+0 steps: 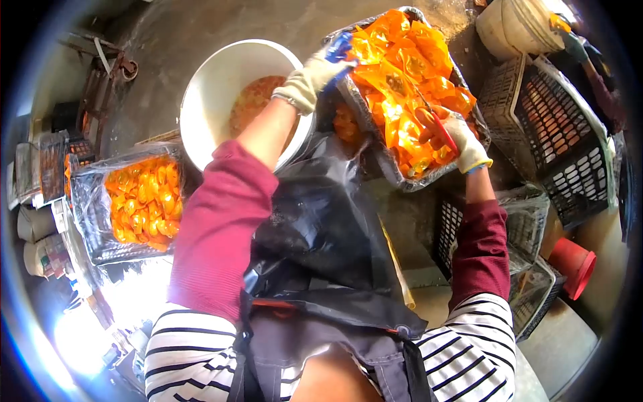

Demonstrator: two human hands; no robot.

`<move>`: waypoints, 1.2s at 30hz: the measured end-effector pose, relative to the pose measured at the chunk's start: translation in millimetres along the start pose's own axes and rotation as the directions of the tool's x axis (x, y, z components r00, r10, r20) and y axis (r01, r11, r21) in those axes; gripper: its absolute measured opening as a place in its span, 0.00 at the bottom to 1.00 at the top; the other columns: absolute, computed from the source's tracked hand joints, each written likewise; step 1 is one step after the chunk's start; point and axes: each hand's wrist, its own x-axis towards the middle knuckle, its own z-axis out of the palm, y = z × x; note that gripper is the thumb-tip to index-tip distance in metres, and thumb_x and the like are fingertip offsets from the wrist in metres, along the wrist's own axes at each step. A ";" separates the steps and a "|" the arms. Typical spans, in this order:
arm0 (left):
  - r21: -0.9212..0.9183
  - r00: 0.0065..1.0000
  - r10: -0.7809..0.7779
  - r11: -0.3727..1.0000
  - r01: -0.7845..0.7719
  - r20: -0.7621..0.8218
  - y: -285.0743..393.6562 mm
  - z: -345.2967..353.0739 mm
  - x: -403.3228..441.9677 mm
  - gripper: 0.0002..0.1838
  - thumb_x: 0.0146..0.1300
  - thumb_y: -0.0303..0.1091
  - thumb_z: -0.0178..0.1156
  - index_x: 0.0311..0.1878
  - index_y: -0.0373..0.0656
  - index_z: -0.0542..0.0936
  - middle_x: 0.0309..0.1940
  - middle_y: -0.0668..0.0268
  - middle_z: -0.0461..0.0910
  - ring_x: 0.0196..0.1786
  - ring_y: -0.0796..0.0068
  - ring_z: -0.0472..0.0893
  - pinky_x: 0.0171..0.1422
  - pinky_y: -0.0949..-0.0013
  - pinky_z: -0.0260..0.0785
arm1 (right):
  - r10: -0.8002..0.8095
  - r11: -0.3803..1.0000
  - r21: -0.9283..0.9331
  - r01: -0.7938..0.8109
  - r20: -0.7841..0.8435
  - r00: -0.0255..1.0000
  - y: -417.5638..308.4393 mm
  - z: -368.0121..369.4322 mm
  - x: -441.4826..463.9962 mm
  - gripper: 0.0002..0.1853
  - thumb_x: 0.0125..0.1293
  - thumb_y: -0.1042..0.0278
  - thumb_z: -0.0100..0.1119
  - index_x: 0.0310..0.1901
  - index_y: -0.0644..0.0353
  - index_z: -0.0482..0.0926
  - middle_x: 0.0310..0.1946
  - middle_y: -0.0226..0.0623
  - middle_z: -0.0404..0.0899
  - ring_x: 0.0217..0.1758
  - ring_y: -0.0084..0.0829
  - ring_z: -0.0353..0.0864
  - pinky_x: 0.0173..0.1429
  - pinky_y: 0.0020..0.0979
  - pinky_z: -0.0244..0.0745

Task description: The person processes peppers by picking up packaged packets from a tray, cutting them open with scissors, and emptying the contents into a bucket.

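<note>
Glossy orange cut pieces [395, 74], perhaps pepper or squash, fill a plastic-lined crate [418, 182] at the upper right. My left hand [318, 70], in a pale glove with blue fingers, reaches to the crate's left edge beside the pieces. Its fingers are blurred, and I cannot make out whether they hold a piece. My right hand [459, 137], gloved with orange-coated fingers, is closed around the red handle of a knife [442, 132] over the pieces. The knife's thin dark blade points up and left. Left of the crate stands a white bucket [191, 110] with orange-pink bits in the bottom.
Another lined crate [94, 244] of orange pieces sits at the left. Black slatted crates [562, 127] and a red bucket [573, 264] stand at the right. Behind them is a whitish bucket [516, 30], with another person's arm [596, 80] at the far right edge.
</note>
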 end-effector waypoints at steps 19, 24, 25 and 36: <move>-0.261 0.940 -0.298 0.906 0.334 0.168 -24.5 51.2 10.1 0.15 0.62 0.25 0.52 0.51 0.29 0.73 0.44 0.52 0.79 0.46 0.53 0.80 0.53 0.54 0.75 | -0.413 0.766 0.533 0.360 -0.021 0.910 16.1 20.9 -6.0 0.27 0.67 0.55 0.54 0.60 0.64 0.64 0.50 0.44 0.76 0.54 0.34 0.76 0.57 0.32 0.71; -0.044 0.966 -0.259 0.965 0.259 0.000 -27.2 47.3 16.8 0.11 0.65 0.27 0.53 0.45 0.28 0.75 0.41 0.54 0.79 0.42 0.56 0.82 0.46 0.63 0.78 | -0.291 0.950 0.122 0.286 0.024 0.956 45.2 18.8 18.0 0.25 0.62 0.57 0.60 0.56 0.61 0.69 0.47 0.39 0.77 0.49 0.31 0.76 0.54 0.31 0.71; -0.064 0.962 -0.274 0.960 0.273 -0.006 -19.4 49.0 12.9 0.11 0.65 0.28 0.53 0.45 0.28 0.75 0.41 0.55 0.79 0.42 0.56 0.82 0.45 0.64 0.78 | -0.303 0.953 -0.022 0.303 0.026 0.953 46.3 19.8 17.9 0.26 0.62 0.55 0.60 0.57 0.61 0.69 0.48 0.40 0.77 0.51 0.32 0.76 0.55 0.32 0.70; 0.295 0.940 -0.245 0.904 0.311 -0.239 1.1 51.6 10.4 0.14 0.59 0.36 0.63 0.44 0.37 0.80 0.38 0.62 0.83 0.40 0.74 0.81 0.45 0.73 0.72 | -0.370 0.927 0.110 0.359 0.106 0.923 26.0 16.5 11.6 0.20 0.64 0.60 0.58 0.53 0.63 0.72 0.45 0.37 0.77 0.46 0.26 0.78 0.43 0.25 0.75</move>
